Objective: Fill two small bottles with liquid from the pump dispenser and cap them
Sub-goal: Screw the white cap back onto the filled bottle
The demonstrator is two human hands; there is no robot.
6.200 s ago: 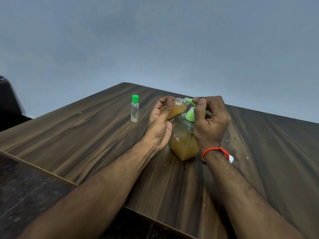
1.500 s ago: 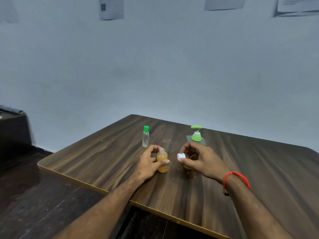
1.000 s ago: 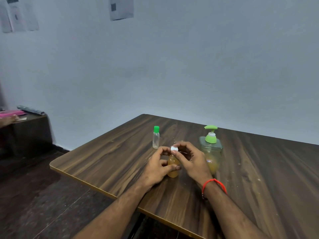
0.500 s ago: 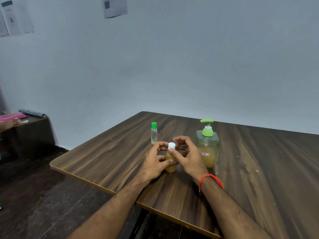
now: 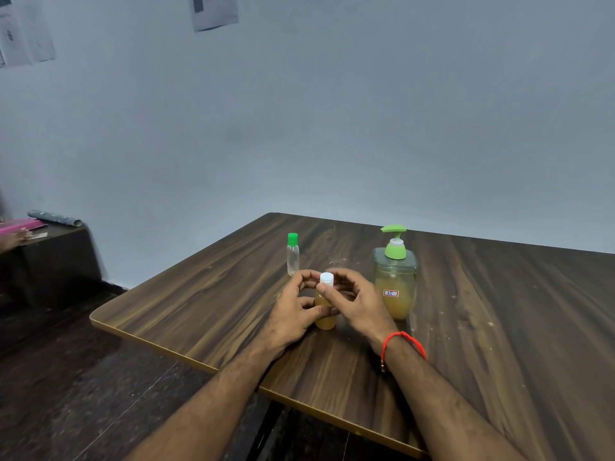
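A small bottle (image 5: 325, 320) full of amber liquid stands on the wooden table (image 5: 466, 327). My left hand (image 5: 293, 311) grips its body. My right hand (image 5: 357, 302) pinches the white cap (image 5: 326, 278) that sits on the bottle's neck. A second small bottle (image 5: 293, 255), clear with a green cap, stands upright a little further back and to the left. The pump dispenser (image 5: 395, 273), with a green pump and amber liquid in its lower part, stands just right of my right hand.
The table's near-left edge (image 5: 149, 334) runs diagonally, with dark floor below it. A dark side table (image 5: 56, 247) with a pink item and a rolled object stands at far left. Papers hang on the wall behind.
My right hand brought the white cap from beside the bottle onto its neck and keeps pinching it. The left hand has kept hold of the bottle on the table.
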